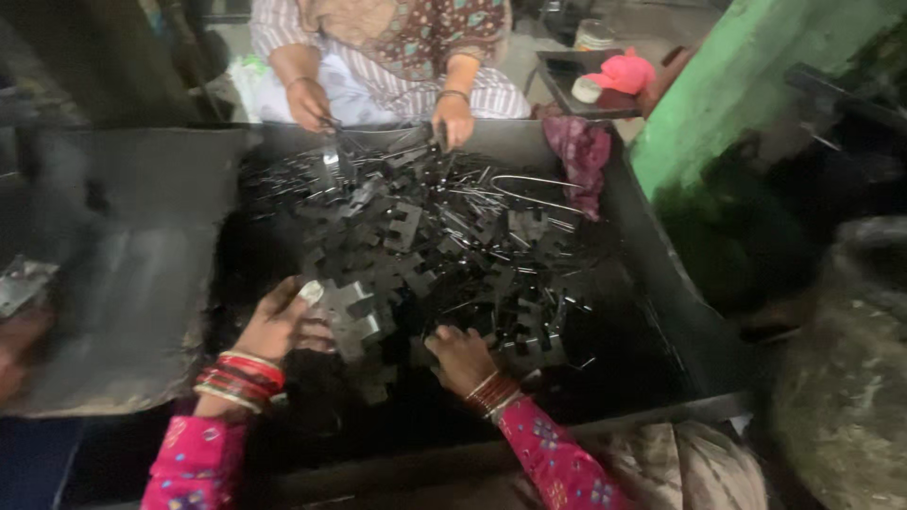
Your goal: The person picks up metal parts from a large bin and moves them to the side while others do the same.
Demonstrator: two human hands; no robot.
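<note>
Left hand (276, 326) fingers curl round a stack of notched metal plates (351, 316), thumb on top. Right hand (463, 359) lies flat w/ fingers spread, touching dark plates in the pile (444, 236). Plates are grey, cross-shaped, sitting in the black tray (652, 283) mid-front.

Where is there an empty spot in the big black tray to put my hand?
Bare tray floor lies on the camera's right, between the metal pieces and the right wall. The middle is crowded, from the near left hand and right hand across.

Black metal tray (661, 283) — heaped notched plates (397, 236), thin rods (472, 203), maroon cloth (578, 151).
</note>
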